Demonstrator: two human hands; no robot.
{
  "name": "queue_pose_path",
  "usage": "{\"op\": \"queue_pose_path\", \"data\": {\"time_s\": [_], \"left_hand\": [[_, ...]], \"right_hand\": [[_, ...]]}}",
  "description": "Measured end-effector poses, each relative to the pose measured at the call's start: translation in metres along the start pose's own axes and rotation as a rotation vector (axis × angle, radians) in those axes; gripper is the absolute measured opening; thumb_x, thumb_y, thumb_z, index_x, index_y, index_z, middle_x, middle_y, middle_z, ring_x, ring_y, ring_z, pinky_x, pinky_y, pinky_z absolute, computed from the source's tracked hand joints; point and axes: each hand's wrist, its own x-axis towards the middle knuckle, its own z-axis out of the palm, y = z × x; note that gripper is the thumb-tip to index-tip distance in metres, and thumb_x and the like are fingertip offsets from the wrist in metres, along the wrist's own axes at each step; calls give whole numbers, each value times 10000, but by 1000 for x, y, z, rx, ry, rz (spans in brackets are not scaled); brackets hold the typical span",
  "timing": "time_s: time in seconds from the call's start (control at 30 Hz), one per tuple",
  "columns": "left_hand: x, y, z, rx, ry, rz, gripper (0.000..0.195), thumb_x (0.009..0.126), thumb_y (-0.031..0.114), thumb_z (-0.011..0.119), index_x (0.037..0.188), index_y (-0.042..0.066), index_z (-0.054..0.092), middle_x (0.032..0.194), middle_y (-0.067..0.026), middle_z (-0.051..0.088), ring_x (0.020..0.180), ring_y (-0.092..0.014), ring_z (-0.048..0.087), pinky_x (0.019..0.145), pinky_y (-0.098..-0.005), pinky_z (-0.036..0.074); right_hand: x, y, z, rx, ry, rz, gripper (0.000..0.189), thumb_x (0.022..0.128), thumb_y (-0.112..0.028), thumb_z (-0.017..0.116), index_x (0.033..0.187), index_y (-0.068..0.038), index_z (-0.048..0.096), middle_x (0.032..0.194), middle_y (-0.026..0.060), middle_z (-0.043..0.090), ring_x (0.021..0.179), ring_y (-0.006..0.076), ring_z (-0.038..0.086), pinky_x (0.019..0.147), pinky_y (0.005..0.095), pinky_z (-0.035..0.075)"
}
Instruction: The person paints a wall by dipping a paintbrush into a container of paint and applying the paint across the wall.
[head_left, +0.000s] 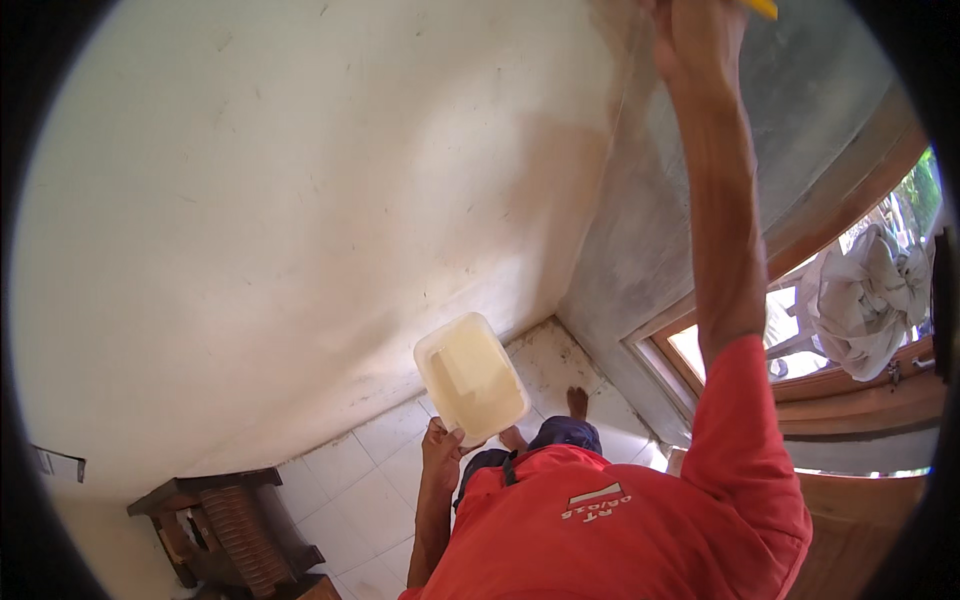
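My left hand (444, 454) grips the near edge of a translucent plastic tub (472, 379), thumb over the rim. Pale cream liquid, likely paint, lies in the tub. My right arm reaches up to the top of the view, near the corner where a cream wall (300, 187) meets a grey wall (645, 217). My right hand (701, 34) is closed around something mostly cut off by the picture's edge; a yellow piece (763, 7) shows beside it. What the yellow piece belongs to cannot be told.
At the lower left stands a dark wooden piece of furniture (240, 525) with a ribbed part. White tiles (360, 480) cover the floor. On the right are a wooden-framed window (682, 345) and a bundled whitish translucent cloth or plastic (870, 300). My bare foot (577, 403) is near the corner.
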Motion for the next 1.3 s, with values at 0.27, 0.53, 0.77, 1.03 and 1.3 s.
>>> {"op": "queue_pose_path", "data": {"time_s": [0.27,0.53,0.77,1.03,1.3], "left_hand": [[1,9,16,1,-19,38,321,871,140,620,1153,83,477,1176,-122,617,1046,-285,650,828,-506,581],[-2,-2,27,0,14,10,245,876,122,588,1100,99,491,1167,-116,618,1037,-280,649,839,-519,571],[-9,-8,29,-14,13,34,217,880,109,582,1079,118,496,1146,-95,637,1039,-275,651,845,-537,566],[-5,-24,41,-81,-6,77,195,889,100,591,1073,118,532,1176,-100,635,1053,-284,653,853,-560,560],[19,-16,63,-68,5,89,225,894,98,587,1103,86,507,1156,-117,636,1019,-283,658,835,-507,568]], "right_hand": [[-3,27,-12,-231,-19,-180,329,953,-187,577,1203,18,512,1042,169,658,919,239,674,793,350,573],[-238,128,-101,-265,331,185,281,961,-158,606,1171,28,606,1115,145,657,981,227,685,756,323,586],[-185,89,-99,-507,280,175,332,925,-266,662,1114,7,648,903,94,708,806,171,690,678,296,558],[37,-54,36,-928,105,-324,301,902,-260,667,991,28,675,850,100,710,742,151,667,712,270,542],[99,-48,63,-339,41,-665,262,897,-199,671,917,62,659,779,104,693,666,139,646,637,270,516]]}}
